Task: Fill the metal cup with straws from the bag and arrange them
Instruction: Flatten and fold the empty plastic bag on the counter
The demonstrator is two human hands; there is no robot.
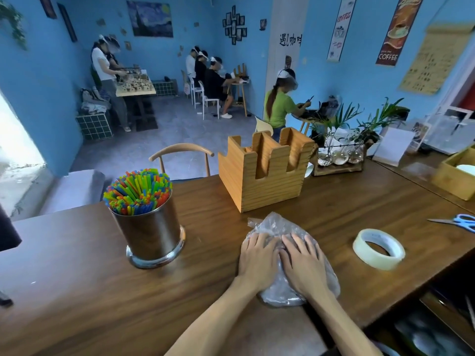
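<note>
A shiny metal cup (150, 235) stands on the wooden table (77, 291), left of centre. It is packed with upright coloured straws (137, 188) in green, blue, yellow, orange and red. To its right lies a clear, crumpled plastic bag (273, 223), flat on the table. My left hand (258, 260) and my right hand (304, 263) lie side by side on the bag, palms down, fingers straight, pressing it flat. No straws show inside the bag.
A wooden slotted holder (264, 173) stands behind the bag. A roll of clear tape (379, 249) lies to the right, blue-handled scissors (460, 222) further right. Plants in glass vases (341, 152) and a wooden box (455, 178) sit at the back right. A chair (181, 150) stands beyond the table.
</note>
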